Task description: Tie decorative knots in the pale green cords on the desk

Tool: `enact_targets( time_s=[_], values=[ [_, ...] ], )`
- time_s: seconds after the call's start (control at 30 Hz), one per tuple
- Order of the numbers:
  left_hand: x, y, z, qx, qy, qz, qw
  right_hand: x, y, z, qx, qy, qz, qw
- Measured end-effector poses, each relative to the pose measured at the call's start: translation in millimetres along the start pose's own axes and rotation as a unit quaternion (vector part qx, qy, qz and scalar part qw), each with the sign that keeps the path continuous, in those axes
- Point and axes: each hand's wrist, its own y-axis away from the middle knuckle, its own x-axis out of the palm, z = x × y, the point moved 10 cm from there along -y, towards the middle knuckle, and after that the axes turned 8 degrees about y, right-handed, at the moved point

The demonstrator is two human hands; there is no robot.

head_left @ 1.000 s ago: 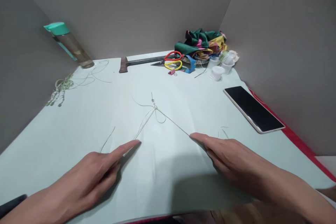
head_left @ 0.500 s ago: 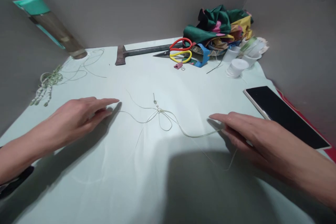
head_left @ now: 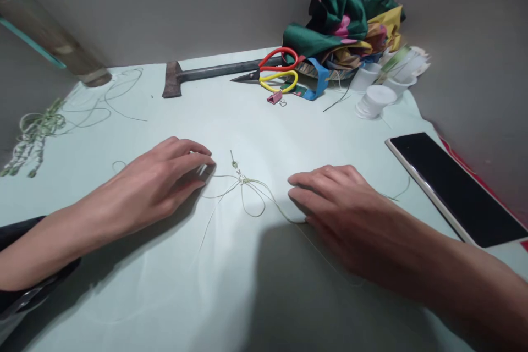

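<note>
A thin pale green thread (head_left: 252, 198) lies on the light green table cover (head_left: 231, 286), knotted in a small loop at the middle with a short pin (head_left: 233, 158) just above the knot. My left hand (head_left: 157, 187) rests flat left of the knot, fingertips pinching one strand of the thread. My right hand (head_left: 334, 203) lies right of the knot, fingers curled down on the other strand. Both hands sit close to the knot, one on each side.
A hammer-like tool (head_left: 177, 74), red and yellow scissors (head_left: 277, 69) and a pink clip (head_left: 274, 99) lie at the back. A cloth pile (head_left: 346, 22) and white cups (head_left: 376, 102) fill the back right corner. A phone (head_left: 454, 187) lies right; bottle (head_left: 49, 44) and cord bundle (head_left: 33, 132) left.
Both hands have moved inward to the knot; the taut strands have slackened into a loop. The view has shifted forward and down.
</note>
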Motion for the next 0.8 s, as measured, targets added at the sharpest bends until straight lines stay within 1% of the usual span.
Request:
enact_targets(
  time_s=[0.07,0.2,0.33,0.4,0.53,0.8],
  values=[
    [-2.0,-3,-3,0.004,0.004,-0.014,1.000,1,-5,0,-0.012,-0.002,0.007,1.000],
    [-3.1,-9,-9,0.013,0.017,-0.043,0.999,-2,-26,-3,-0.017,-0.016,-0.013,1.000],
    [2.6,-17,-11,0.022,0.032,-0.056,0.998,5,-51,5,-0.018,-0.008,-0.015,1.000],
    [5.5,-19,-11,0.023,0.035,-0.055,0.998,9,-59,10,-0.018,0.000,-0.015,1.000],
    [6.8,-16,-11,0.021,0.030,-0.044,0.998,16,-62,14,-0.029,0.015,-0.018,0.999],
    [5.2,7,-12,0.005,0.007,-0.023,1.000,12,-59,20,-0.049,0.068,-0.064,0.994]
  ],
)
